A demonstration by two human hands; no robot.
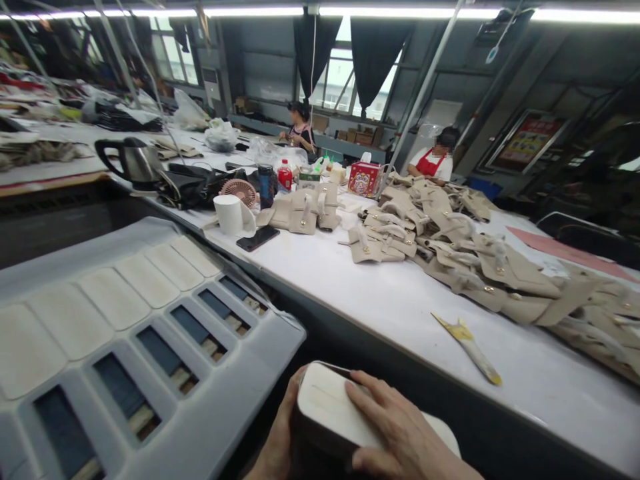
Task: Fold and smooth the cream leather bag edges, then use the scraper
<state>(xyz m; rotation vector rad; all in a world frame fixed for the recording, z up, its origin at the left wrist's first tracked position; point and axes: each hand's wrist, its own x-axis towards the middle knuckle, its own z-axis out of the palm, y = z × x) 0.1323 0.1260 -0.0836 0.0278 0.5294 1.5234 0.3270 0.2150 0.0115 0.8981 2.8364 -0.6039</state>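
Note:
At the bottom middle, both of my hands hold a cream rounded block with a dark underside [325,407]. My right hand [400,437] lies over its top and right side. My left hand [280,437] grips its left side from below. To the left stands a grey moulded rack [200,427] with a row of slots holding dark blue pieces and cream pads. On the long white table [400,300] ahead lies a yellow-stained glue spatula [470,347].
Piles of beige leather bag parts [500,267] cover the table's right side. Further back are a paper roll [230,215], a black phone [257,238], a small pink fan [241,191], bottles, a red box [364,179] and a kettle [135,160]. Two people sit at the far end.

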